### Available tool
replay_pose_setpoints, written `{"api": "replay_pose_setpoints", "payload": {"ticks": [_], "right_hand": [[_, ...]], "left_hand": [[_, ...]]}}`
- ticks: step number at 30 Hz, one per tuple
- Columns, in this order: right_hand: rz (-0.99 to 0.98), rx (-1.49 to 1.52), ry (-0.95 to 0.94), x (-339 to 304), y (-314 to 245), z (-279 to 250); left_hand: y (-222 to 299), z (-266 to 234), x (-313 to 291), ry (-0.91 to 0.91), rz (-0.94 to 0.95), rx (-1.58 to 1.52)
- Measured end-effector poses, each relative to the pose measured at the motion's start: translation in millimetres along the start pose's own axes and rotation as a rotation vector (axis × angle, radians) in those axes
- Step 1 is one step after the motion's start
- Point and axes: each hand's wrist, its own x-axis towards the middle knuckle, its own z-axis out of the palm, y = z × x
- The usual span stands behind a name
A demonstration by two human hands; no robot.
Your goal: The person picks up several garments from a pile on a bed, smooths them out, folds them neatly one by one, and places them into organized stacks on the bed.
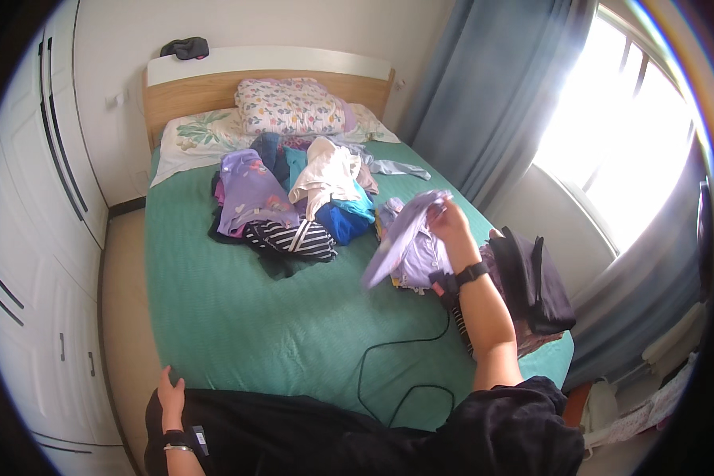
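My right hand is closed on a light purple garment, lifted and slightly blurred, over the right side of the bed. Beneath it lies a stack of folded clothes with a lilac buttoned shirt on top. My left hand is low at the bed's near left corner, thumb and fingers apart, with no garment in it. Mid-bed is a loose heap of clothes, with a purple printed top, a white garment, a black-and-white striped piece and a blue one.
The bed has a green sheet and a folded floral quilt by the headboard. A black bag sits on the right edge, and a black cable loops nearby. White wardrobes line the left; curtains and a window stand right.
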Motion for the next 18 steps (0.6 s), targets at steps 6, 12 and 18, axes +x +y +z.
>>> {"api": "replay_pose_setpoints", "payload": {"ticks": [6, 12, 18], "right_hand": [[-0.284, -0.029, -0.023, 30.9, -26.2, -41.3], [-0.026, -0.282, 0.408, 31.0, 54.8, -192.0], [-0.115, -0.441, 0.374, 14.9, 65.1, -187.1]], "left_hand": [[-2.2, -5.2, -6.6, 0.041, -0.01, 0.013], [6.6, 5.4, -4.6, 0.026, -0.008, 0.02], [8.4, 10.4, -7.4, 0.042, -0.015, 0.019]]}}
